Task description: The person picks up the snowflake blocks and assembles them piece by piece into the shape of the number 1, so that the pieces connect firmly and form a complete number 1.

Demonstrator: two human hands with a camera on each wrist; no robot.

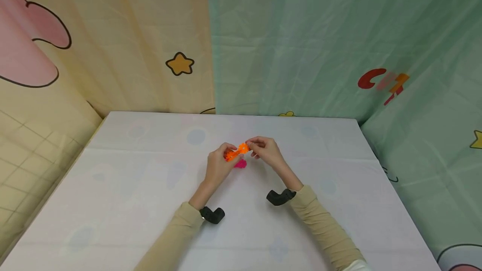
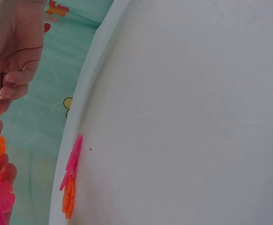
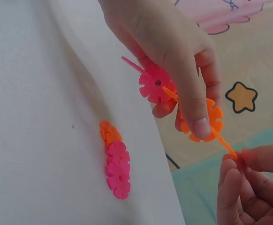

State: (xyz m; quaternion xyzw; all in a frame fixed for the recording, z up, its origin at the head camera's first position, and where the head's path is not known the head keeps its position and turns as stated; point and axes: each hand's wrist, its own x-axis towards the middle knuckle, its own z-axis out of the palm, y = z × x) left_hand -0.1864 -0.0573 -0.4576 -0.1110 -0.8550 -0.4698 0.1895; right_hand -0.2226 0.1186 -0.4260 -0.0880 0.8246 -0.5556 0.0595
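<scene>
Above the table, my left hand (image 1: 218,163) grips a small chain of notched plastic snowflake discs. In the right wrist view its thumb lies over an orange disc (image 3: 215,119), with a pink disc (image 3: 156,84) hanging behind the fingers. Further discs are seen edge-on, one pink and one orange. My right hand (image 1: 266,150) pinches the rim of the edge-on orange disc (image 3: 225,142) between thumb and fingertips. Part of the chain is hidden behind the left fingers. On the cloth below lie more pink discs (image 3: 118,169) joined with orange ones (image 3: 110,133).
A white cloth covers the table (image 1: 150,204). Printed curtains (image 1: 308,53) hang behind its far edge and along the right side. Each wrist wears a black camera mount (image 1: 280,197).
</scene>
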